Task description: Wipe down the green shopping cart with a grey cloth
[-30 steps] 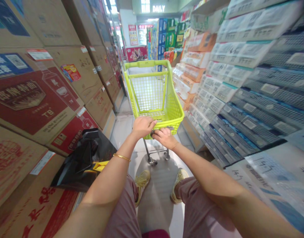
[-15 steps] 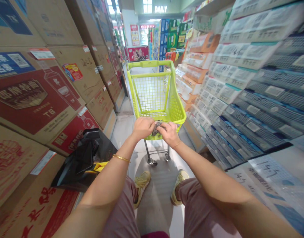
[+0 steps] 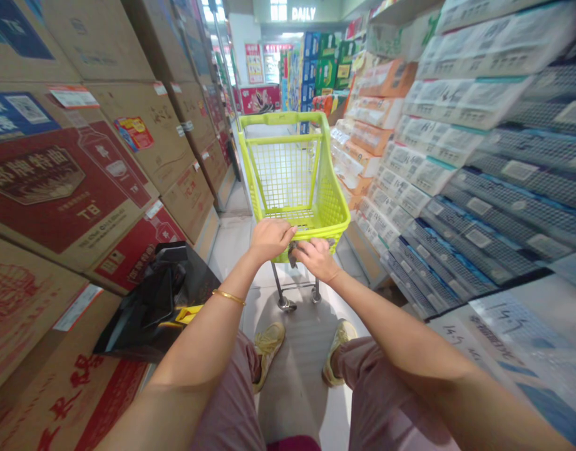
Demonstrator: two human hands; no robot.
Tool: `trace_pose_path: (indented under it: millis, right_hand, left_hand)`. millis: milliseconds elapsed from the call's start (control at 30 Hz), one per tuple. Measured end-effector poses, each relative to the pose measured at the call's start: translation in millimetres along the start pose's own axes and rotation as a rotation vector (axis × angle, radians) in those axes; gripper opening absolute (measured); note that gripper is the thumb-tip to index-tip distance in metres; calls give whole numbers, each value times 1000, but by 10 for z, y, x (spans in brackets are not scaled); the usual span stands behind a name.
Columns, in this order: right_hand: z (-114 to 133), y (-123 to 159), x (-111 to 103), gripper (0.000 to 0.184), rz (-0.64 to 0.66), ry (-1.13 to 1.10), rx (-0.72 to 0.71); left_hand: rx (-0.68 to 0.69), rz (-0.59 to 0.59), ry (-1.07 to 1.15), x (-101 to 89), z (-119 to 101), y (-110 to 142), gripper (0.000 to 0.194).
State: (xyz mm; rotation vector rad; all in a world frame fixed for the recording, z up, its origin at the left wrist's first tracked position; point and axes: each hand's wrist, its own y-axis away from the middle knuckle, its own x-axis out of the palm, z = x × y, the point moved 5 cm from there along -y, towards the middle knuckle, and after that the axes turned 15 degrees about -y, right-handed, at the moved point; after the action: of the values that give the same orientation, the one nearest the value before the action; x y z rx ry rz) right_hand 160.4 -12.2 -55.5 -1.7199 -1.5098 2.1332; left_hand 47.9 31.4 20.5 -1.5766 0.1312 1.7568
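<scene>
A lime-green shopping cart (image 3: pixel 340 216) with a deep plastic basket stands in front of me. My left hand (image 3: pixel 272 240) is closed over its near rim, the thumb pointing right. Just to the right and slightly lower, my right hand (image 3: pixel 317 258) pinches a small crumpled dark grey thing (image 3: pixel 293 255) against the outside of the near rim. What that thing is I cannot make out; the fingers cover much of it. The basket floor, partly hidden by the left hand, shows green slats.
Stacked cardboard boxes (image 3: pixel 48 169) line the left side, with a black bag (image 3: pixel 166 294) by them. On the right rise piles of white tissue packs (image 3: pixel 424 169) and dark patterned packs (image 3: pixel 476 232). The tiled aisle runs ahead to more shelves.
My right hand has moved down a little and away from my left hand, pulling at the dark grey thing. The left hand stays on the cart's rim.
</scene>
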Motion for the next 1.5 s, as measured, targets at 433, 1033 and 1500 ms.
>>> trace_pose_path:
  millis: [433, 1033, 1500]
  right_hand:
    - [-153, -138, -115, 26, -144, -64, 244]
    - [2, -84, -71, 22, -67, -22, 80]
    - [-8, 3, 57, 22, 6, -43, 118]
  left_hand:
    - [6, -11, 2, 8, -5, 28, 36]
    - [-1, 7, 28, 25, 7, 7, 43]
    - [0, 3, 21, 26, -14, 20, 44]
